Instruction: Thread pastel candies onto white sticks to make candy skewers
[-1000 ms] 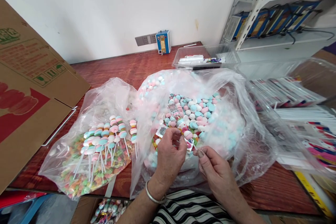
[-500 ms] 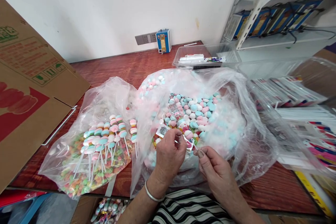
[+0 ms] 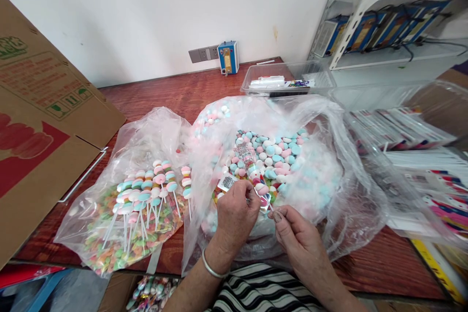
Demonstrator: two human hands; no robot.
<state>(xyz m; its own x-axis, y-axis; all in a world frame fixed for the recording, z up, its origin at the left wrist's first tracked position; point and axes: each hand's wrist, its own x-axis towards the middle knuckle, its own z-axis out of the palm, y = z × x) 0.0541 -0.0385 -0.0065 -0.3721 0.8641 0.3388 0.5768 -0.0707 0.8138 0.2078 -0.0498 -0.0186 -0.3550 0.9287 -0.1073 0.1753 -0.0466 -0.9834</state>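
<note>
clear wrapper (image 3: 263, 202) pinched between both hands (image 3: 237, 212) (image 3: 298, 234), its contents blurred, stick mostly hidden by fingers

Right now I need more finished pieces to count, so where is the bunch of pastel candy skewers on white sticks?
In the head view, the pastel candy skewers lie on the left clear plastic bag, left of the left hand.

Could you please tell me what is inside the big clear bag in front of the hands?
The clear bag holds loose pink, blue and white candies and a wrapped candy stick with a label. Cloudy plastic folds and both hands hide whatever lies deeper.
</note>
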